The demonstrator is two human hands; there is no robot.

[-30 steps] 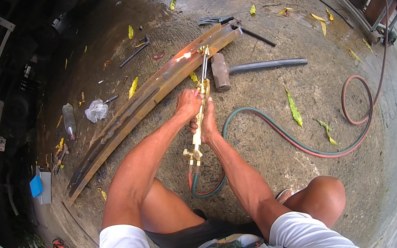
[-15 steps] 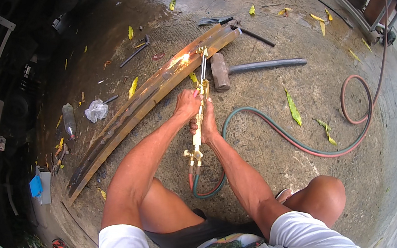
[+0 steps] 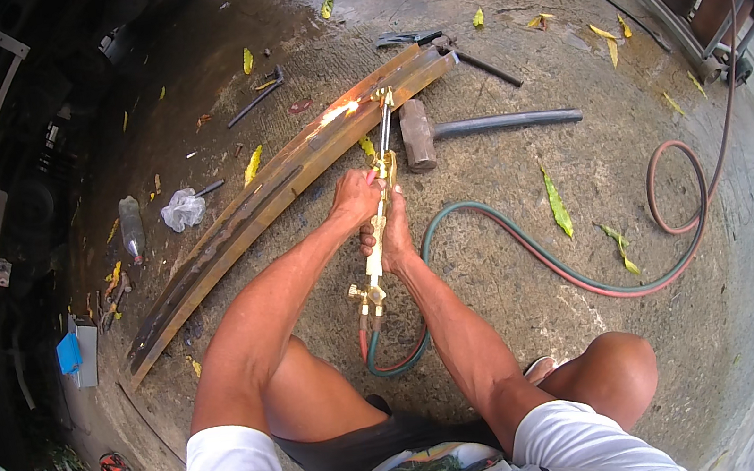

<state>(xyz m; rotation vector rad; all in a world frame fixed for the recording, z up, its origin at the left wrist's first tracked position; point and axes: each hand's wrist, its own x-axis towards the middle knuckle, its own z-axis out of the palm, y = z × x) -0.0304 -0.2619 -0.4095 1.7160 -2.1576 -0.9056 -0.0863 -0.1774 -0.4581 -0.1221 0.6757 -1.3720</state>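
A brass cutting torch point(image 3: 378, 230) runs up from between my knees, its tip at the far end of a long, rusty steel channel point(image 3: 293, 178). Orange glow and sparks show on the channel just left of the tip. Higher on the torch, by its valves, my left hand point(image 3: 357, 198) is closed around it. My right hand point(image 3: 393, 233) grips the handle lower down, from the right side. Red and green hoses point(image 3: 488, 211) leave the torch's bottom end and curve off to the right.
Right of the channel lies a sledgehammer point(image 3: 421, 139); another hammer point(image 3: 483, 67) rests by its far end. A plastic bottle point(image 3: 131, 230) and a crumpled plastic bag point(image 3: 182, 211) lie left. A wheeled cart point(image 3: 691, 13) stands far right. Yellow leaves dot the concrete.
The bright glow on the channel has changed shape, from a spreading burst of sparks to a longer streak. Both hands and the torch stay almost in place.
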